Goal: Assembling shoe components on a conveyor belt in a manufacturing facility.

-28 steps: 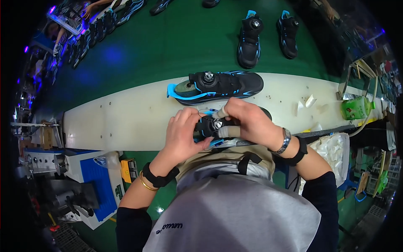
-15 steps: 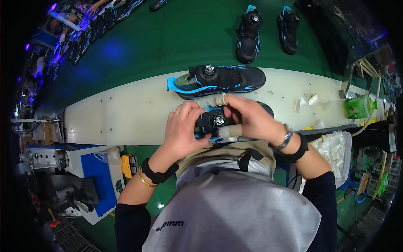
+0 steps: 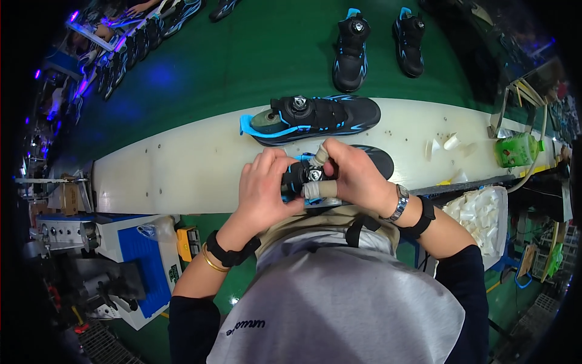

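Observation:
A black shoe with blue trim (image 3: 377, 162) lies on the near edge of the white worktop, its toe to the right. My left hand (image 3: 262, 185) is closed around its heel and ankle part. My right hand (image 3: 357, 176), with beige wraps on two fingers, reaches over the upper from the right. Those wrapped fingertips close in on the round silver-and-black dial (image 3: 315, 174) on the tongue. Much of the shoe's middle is hidden under my hands. Just beyond lies a second such shoe (image 3: 327, 115) on its side, apart from both hands.
The white worktop (image 3: 182, 164) also bears white scraps (image 3: 450, 142) and a green bottle (image 3: 515, 151). At right stands a tub of white pieces (image 3: 479, 218). More shoes (image 3: 351, 54) stand on the green surface beyond. A white-and-blue machine (image 3: 142, 261) is at left.
My right hand's wrapped fingers have drawn inward from around the shoe's upper onto the dial. My left hand keeps its hold. The shoes on the green surface have shifted slightly left.

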`<state>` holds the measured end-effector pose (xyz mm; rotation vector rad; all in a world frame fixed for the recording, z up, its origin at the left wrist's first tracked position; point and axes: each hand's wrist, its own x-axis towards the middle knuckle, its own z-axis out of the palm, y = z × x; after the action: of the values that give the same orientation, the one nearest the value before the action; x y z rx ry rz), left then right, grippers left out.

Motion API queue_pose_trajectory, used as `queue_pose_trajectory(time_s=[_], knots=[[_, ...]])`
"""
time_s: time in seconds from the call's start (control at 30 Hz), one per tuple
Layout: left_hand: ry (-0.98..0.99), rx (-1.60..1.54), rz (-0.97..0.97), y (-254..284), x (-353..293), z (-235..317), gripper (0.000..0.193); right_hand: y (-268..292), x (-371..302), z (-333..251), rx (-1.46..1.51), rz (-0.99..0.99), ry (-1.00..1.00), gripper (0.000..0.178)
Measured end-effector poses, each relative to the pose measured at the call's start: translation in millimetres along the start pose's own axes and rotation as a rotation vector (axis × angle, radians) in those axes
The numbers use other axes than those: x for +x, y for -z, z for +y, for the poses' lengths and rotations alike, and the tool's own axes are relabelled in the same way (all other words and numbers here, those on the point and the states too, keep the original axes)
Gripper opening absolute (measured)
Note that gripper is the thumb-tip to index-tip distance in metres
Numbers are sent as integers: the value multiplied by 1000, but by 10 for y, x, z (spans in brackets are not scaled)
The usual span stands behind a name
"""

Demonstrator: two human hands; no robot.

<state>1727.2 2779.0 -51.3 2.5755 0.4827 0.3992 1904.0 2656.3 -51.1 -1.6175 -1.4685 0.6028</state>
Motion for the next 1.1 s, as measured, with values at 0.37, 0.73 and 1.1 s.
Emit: queue_pose_trajectory(time_s=[0.37, 0.73, 1.1], knots=[[-41, -20, -62, 98, 4, 41, 82, 151, 38, -98, 62, -124, -14, 41], [-50, 36, 99, -73, -55, 36, 78, 217, 2, -54, 111, -170, 89, 43], [-85, 83, 173, -176, 0, -33, 80, 145, 45, 112, 38, -75, 179, 33]])
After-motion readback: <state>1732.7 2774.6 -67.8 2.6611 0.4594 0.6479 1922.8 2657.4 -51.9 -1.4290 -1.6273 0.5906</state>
